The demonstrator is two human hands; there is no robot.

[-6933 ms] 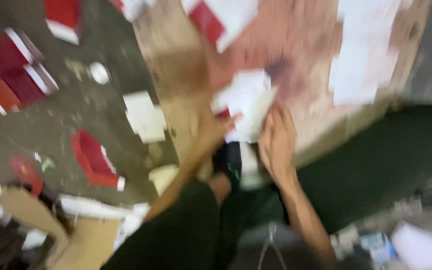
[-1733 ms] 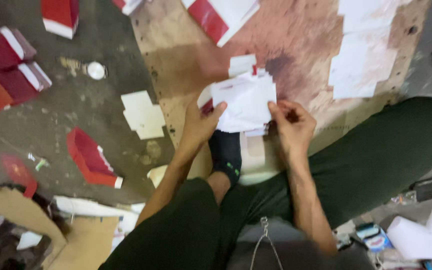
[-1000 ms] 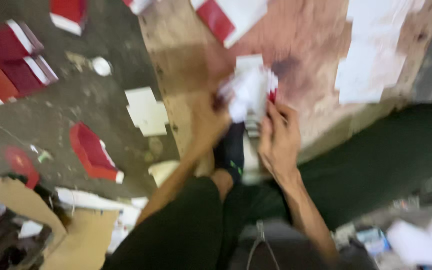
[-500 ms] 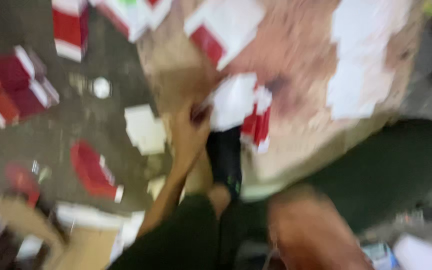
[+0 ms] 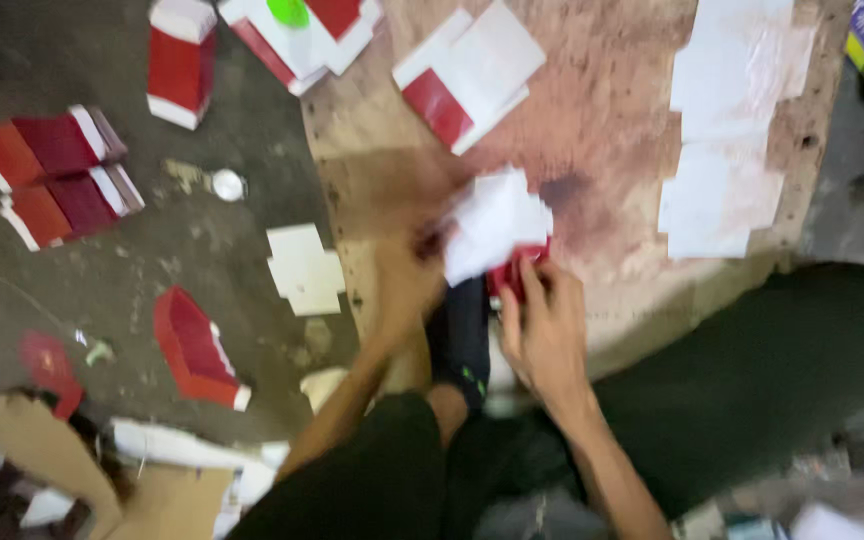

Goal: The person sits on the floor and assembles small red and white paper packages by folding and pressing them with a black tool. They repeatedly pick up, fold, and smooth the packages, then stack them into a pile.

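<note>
Both hands are meeting again on the red-and-white carton blank (image 5: 500, 228) over the stained board (image 5: 612, 120); the right hand (image 5: 544, 325), low and off it half a second ago, is now pinching its red lower edge; the left hand (image 5: 407, 285), blurred, is gripping the white side, so the folding appears to be resuming.

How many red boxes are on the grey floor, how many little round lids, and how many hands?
Red boxes: 4
Round lid: 1
Hands: 2, the left hand and the right hand, at a white and red box
Total: 7
The blurry red thing lower left is not counted.
</note>
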